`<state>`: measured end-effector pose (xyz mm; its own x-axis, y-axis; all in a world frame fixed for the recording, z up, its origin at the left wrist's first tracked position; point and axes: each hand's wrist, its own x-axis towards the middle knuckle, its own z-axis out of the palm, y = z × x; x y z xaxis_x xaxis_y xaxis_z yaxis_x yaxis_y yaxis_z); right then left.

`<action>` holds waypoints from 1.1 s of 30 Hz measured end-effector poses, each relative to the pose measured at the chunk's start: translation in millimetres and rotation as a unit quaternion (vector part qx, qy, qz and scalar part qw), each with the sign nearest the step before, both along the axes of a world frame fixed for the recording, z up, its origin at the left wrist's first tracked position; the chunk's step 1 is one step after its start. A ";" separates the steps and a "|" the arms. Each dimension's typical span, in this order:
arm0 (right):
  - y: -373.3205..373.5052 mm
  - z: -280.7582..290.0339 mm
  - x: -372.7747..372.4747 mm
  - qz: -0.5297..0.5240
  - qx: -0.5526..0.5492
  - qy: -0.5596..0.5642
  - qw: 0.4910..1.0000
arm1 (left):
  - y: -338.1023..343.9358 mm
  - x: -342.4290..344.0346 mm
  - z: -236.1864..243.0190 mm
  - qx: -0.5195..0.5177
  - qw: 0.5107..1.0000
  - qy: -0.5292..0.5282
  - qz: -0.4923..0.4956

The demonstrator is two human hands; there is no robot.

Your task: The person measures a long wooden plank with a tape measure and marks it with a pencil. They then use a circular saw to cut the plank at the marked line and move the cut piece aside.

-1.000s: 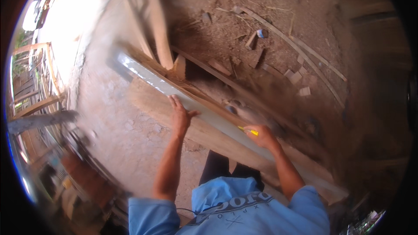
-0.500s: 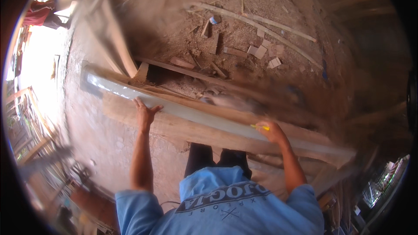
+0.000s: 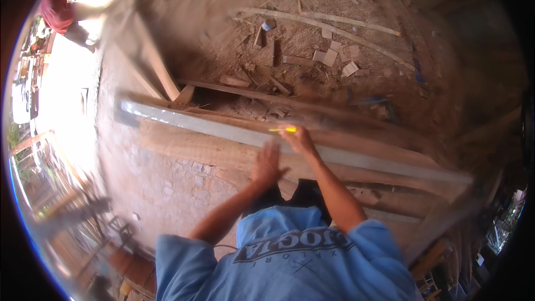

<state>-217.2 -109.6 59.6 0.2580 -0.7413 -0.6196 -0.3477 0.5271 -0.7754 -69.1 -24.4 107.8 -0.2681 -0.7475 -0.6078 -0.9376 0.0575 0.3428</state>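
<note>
A long, straight, pale-grey bar, apparently metal (image 3: 206,127), lies flat along a wide, rough-edged brown wooden board (image 3: 184,142), running from the upper left down to the right across the space before a person in a blue short-sleeved T-shirt (image 3: 284,259). The bar looks stiff and not fragile, likely awkward more for its length than its weight; its smooth face may slide on the wood, so a flat palm near the middle, or a grip by its long edges, seems the surest hold. The 2 hands are close together near mid-bar. The left hand (image 3: 268,165) is open, fingers spread and pointing away from the body, at the bar's near edge; motion blur hides whether it presses down. Its forearm slants inward from the lower left. The right hand (image 3: 299,140) pinches a slim, bright-yellow, pen-like tool (image 3: 288,130) between thumb and fingers, over the bar, its tip towards the left; whether the tip touches anything is unclear. The right forearm reaches up and leftward. Beyond, pale wood offcuts (image 3: 350,69) litter the brown dirt floor (image 3: 223,50).
</note>
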 end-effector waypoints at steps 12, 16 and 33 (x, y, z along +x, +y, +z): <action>25.8 -0.1 -102.7 0.053 -0.173 0.025 0.983 | 22.0 -149.7 3.1 0.046 0.996 -0.030 -0.071; 38.8 7.1 -188.3 0.030 -0.088 -0.036 0.995 | 21.2 -159.5 4.8 0.020 0.999 -0.027 -0.014; 113.7 46.2 -612.6 -0.043 -0.068 0.188 0.979 | 25.0 -189.8 -10.9 0.020 0.997 -0.063 0.042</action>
